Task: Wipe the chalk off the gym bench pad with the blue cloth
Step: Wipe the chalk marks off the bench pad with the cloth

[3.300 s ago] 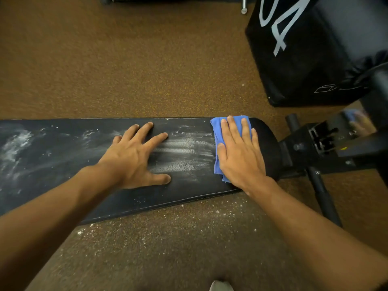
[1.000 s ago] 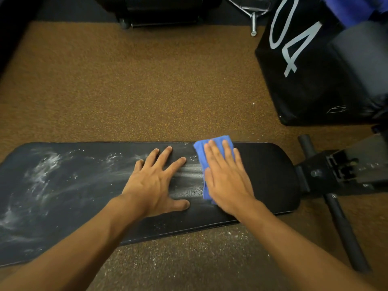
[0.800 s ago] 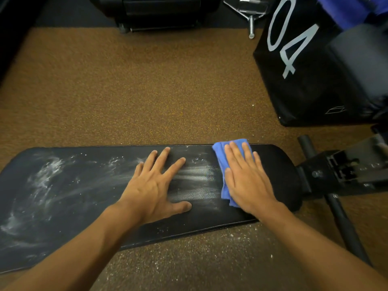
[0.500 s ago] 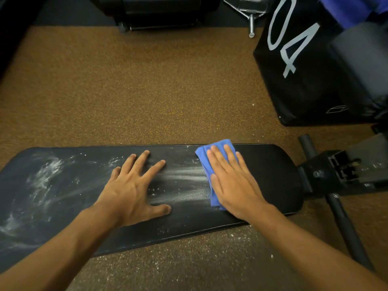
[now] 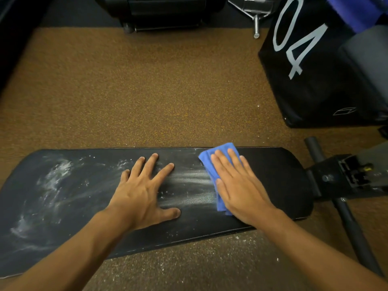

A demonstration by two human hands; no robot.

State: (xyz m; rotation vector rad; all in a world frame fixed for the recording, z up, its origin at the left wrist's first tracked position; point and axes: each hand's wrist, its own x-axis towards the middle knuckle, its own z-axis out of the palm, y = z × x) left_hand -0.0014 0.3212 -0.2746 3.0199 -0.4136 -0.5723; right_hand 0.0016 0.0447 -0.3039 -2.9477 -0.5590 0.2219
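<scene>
1. Right hand (image 5: 239,185) – fingers straight and together – presses the blue cloth (image 5: 212,164) flat on the black bench pad (image 5: 273,175).
2. Left hand (image 5: 142,190), fingers spread, rests flat beside smeared chalk (image 5: 193,179).

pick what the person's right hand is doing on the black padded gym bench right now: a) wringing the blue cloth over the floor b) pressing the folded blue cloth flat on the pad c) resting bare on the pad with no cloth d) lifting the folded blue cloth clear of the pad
b: the right hand lies flat with straight fingers on the folded blue cloth, pressing it onto the black padded gym bench.
</scene>
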